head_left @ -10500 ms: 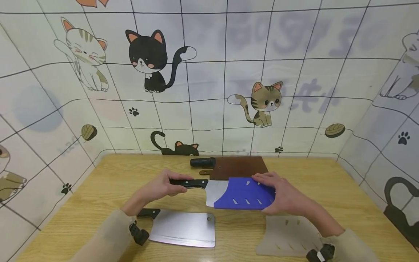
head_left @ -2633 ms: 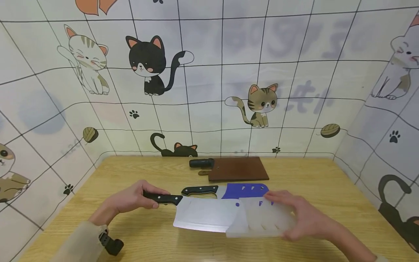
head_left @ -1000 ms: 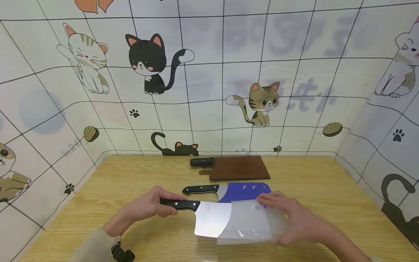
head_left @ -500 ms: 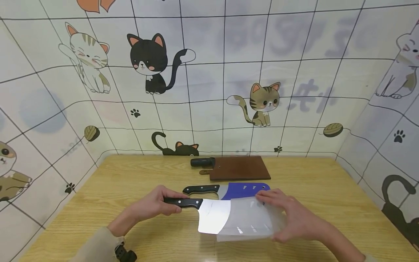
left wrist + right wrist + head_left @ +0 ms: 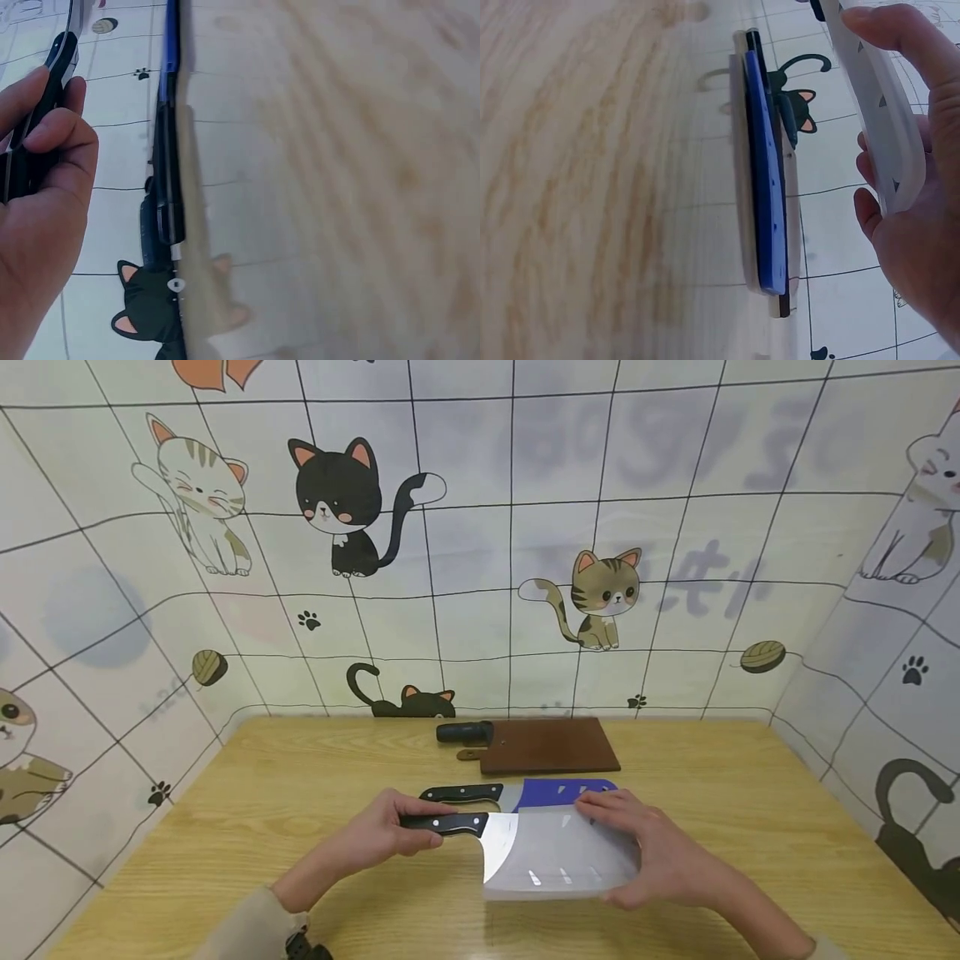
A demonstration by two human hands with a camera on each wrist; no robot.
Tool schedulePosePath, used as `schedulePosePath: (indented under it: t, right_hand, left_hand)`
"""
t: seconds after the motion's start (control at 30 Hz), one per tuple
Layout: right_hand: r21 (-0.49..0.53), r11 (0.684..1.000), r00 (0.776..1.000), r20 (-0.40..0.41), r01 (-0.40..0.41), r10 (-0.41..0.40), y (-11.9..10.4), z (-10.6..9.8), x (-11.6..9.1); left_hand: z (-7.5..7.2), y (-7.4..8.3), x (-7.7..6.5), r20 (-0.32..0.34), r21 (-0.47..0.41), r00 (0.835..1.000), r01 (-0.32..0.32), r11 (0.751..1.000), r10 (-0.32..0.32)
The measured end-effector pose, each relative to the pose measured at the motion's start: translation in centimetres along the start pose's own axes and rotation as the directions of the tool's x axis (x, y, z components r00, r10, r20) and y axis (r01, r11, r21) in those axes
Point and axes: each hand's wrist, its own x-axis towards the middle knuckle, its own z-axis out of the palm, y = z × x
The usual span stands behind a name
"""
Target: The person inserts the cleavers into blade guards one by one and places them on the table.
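Note:
In the head view my left hand (image 5: 386, 831) grips the black riveted handle of a cleaver (image 5: 497, 842). Most of its blade sits inside a translucent white blade sheath (image 5: 562, 856); a strip of bare steel shows near the handle. My right hand (image 5: 656, 856) holds the sheath's far end, thumb below and fingers over the top edge. The right wrist view shows the slotted sheath (image 5: 885, 112) between thumb and fingers, raised off the table. Just behind lies a second knife (image 5: 461, 792) with a black handle, its blade in a blue sheath (image 5: 543, 792), partly hidden by the white one.
At the table's back lie a brown cutting board (image 5: 555, 745) and a black cylindrical handle (image 5: 461, 732) at its left. A smaller brown tab (image 5: 471, 754) sticks out below that handle. Cat-printed wall sheeting (image 5: 465, 527) borders the wooden table (image 5: 285, 777).
Earlier the blue sheath was in my right hand; it now lies on its knife behind. Since then the cleaver has moved right, deeper into the white sheath, leaving less bare blade.

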Motion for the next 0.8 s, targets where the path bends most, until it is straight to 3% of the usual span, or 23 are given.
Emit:
schedulePosePath:
  t: [0.3, 0.47, 0.63, 0.8]
  right_hand:
    - [-0.008, 0.992, 0.99, 0.06, -0.128, 0.128, -0.3, 0.3, -0.3]
    - [-0.009, 0.99, 0.987, 0.065, -0.144, 0.144, -0.4, 0.4, -0.3]
    - [-0.019, 0.99, 0.989, 0.049, -0.14, 0.141, -0.4, 0.5, -0.1]
    - [0.021, 0.983, 0.979, 0.1, -0.182, 0.179, -0.6, 0.4, -0.1]
  left_hand:
    - [0.9, -0.3, 0.2, -0.029, -0.006, 1.0, 0.007, 1.0, -0.007]
    - [1.1, -0.3, 0.1, -0.047, -0.017, 0.999, 0.021, 1.0, -0.022]
    - [1.7, -0.8, 0.3, -0.079, -0.021, 0.997, -0.012, 1.0, 0.01]
    - [1.9, -1.2, 0.6, -0.094, -0.015, 0.995, -0.011, 1.0, 0.01]
